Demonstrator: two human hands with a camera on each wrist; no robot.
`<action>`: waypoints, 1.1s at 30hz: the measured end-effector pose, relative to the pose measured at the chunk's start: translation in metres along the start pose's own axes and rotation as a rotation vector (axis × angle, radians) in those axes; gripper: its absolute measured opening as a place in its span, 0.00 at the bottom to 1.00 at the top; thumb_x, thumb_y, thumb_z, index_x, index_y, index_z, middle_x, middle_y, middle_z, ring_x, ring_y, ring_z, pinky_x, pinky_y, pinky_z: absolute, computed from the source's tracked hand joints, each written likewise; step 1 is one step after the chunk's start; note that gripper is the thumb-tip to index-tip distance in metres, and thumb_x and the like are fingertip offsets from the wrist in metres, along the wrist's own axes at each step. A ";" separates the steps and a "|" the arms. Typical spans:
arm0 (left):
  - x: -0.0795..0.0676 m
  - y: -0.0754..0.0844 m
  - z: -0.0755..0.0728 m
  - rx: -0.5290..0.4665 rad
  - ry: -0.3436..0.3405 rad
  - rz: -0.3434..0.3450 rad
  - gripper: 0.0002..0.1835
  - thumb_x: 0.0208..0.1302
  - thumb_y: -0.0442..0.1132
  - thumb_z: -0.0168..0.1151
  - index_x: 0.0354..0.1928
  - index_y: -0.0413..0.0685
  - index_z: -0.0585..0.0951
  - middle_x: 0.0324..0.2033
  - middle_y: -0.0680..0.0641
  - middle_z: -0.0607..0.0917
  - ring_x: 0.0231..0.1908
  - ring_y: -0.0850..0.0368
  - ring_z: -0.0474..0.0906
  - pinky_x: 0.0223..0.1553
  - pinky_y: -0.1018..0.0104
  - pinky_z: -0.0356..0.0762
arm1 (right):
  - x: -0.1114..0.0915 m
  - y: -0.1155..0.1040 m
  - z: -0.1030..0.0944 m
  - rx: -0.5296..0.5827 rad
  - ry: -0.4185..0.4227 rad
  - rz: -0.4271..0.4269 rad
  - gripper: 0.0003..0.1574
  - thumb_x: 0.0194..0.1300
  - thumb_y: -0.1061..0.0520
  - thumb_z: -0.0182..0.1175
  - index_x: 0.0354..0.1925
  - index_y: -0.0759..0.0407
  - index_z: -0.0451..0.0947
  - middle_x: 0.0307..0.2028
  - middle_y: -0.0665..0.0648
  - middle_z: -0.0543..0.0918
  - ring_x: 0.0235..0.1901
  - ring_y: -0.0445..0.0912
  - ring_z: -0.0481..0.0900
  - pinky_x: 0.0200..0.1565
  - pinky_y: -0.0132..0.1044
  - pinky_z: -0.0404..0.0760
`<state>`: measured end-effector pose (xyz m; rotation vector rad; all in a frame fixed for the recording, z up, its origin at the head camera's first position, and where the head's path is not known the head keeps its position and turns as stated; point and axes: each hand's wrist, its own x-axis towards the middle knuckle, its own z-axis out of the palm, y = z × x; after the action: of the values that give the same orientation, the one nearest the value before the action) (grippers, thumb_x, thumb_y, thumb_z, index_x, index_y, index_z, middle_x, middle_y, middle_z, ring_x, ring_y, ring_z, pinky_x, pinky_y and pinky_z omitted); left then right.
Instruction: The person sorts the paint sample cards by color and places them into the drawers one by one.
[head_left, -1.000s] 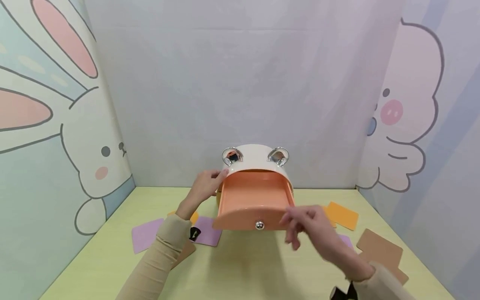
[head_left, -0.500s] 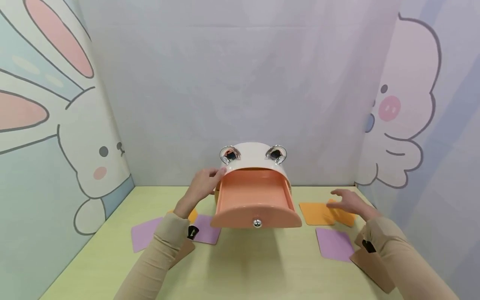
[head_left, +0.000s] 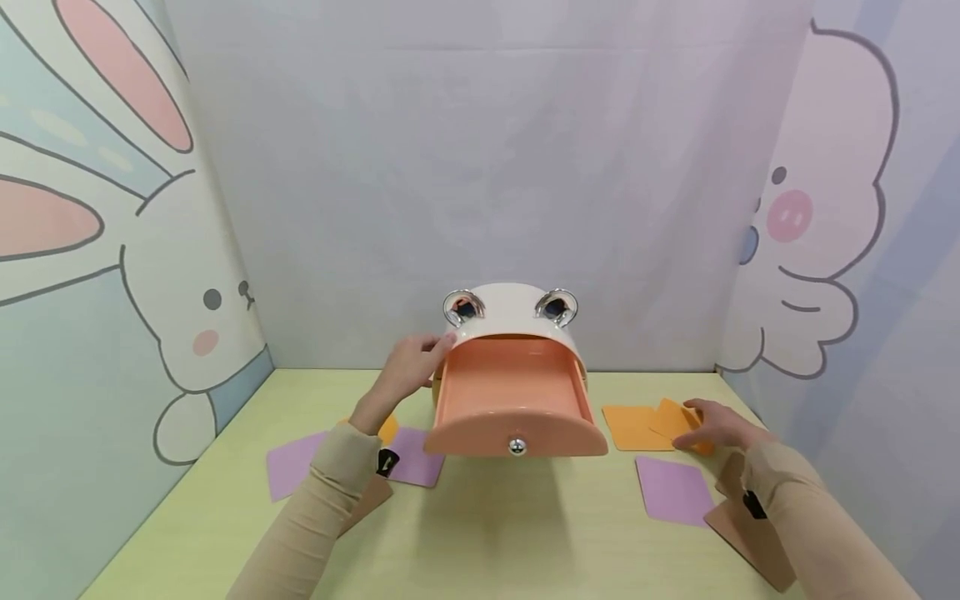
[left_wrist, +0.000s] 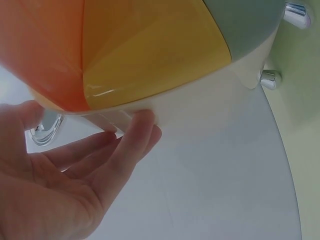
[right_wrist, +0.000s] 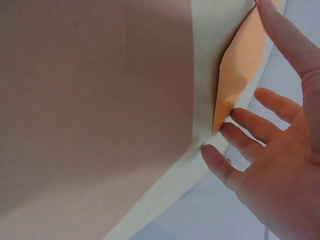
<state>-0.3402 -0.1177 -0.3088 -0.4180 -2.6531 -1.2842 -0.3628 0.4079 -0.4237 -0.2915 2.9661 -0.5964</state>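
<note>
A frog-faced drawer box [head_left: 512,308] with a white top and silver ring eyes stands at the back middle. Its orange drawer [head_left: 513,379] is pulled out, and no item shows inside. My left hand [head_left: 408,368] holds the box's left side, thumb by the front rim; in the left wrist view its fingertips [left_wrist: 142,117] touch the pale lower shell. At the right, my right hand [head_left: 720,423] pinches an orange card [right_wrist: 242,65] between its thumb at one edge and fingers at another. A second orange card [head_left: 626,427] lies partly under it.
Right of the drawer lie a purple card [head_left: 675,492] and several brown cards [head_left: 752,533], partly behind my right sleeve. More cards lie at the left: two purple ones [head_left: 295,465], an orange one and a brown one [head_left: 369,502]. Curtain-like walls enclose the table [head_left: 487,533].
My right hand has moved from beside the drawer front out to the orange cards at the right, and its thumb and fingers have closed in on one. The left hand stays on the box.
</note>
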 end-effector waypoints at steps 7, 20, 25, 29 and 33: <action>-0.001 0.001 0.000 -0.004 -0.001 0.000 0.31 0.69 0.62 0.50 0.57 0.44 0.80 0.51 0.39 0.84 0.45 0.47 0.83 0.31 0.61 0.86 | 0.005 -0.004 -0.003 -0.072 0.004 0.058 0.61 0.44 0.38 0.75 0.60 0.79 0.63 0.54 0.82 0.71 0.50 0.70 0.73 0.51 0.63 0.74; 0.001 0.001 0.001 0.011 0.002 0.003 0.31 0.69 0.62 0.50 0.56 0.45 0.80 0.51 0.40 0.84 0.45 0.47 0.83 0.29 0.63 0.85 | -0.001 -0.007 -0.006 -0.082 0.027 0.127 0.61 0.43 0.36 0.74 0.59 0.76 0.62 0.49 0.80 0.72 0.46 0.70 0.68 0.44 0.61 0.71; 0.001 0.001 0.001 0.004 0.001 0.009 0.30 0.69 0.62 0.50 0.56 0.45 0.80 0.51 0.41 0.84 0.46 0.47 0.83 0.29 0.63 0.85 | -0.004 -0.004 -0.003 -0.047 0.035 0.159 0.60 0.44 0.34 0.73 0.56 0.77 0.62 0.47 0.79 0.71 0.44 0.69 0.66 0.42 0.57 0.69; -0.001 0.001 0.000 -0.001 -0.001 0.021 0.30 0.69 0.61 0.49 0.57 0.45 0.80 0.51 0.40 0.84 0.46 0.47 0.83 0.30 0.62 0.85 | -0.005 -0.003 -0.001 -0.032 0.047 0.170 0.61 0.44 0.33 0.72 0.56 0.78 0.62 0.48 0.80 0.69 0.43 0.68 0.66 0.42 0.57 0.70; -0.001 0.001 0.000 0.001 0.002 0.030 0.29 0.70 0.61 0.49 0.57 0.46 0.80 0.50 0.40 0.84 0.45 0.47 0.83 0.31 0.61 0.85 | -0.005 -0.003 -0.003 -0.044 0.072 0.156 0.61 0.44 0.33 0.72 0.55 0.79 0.63 0.48 0.80 0.70 0.44 0.67 0.67 0.42 0.57 0.72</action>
<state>-0.3388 -0.1173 -0.3088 -0.4543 -2.6350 -1.2738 -0.3575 0.4077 -0.4194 -0.0416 3.0364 -0.5339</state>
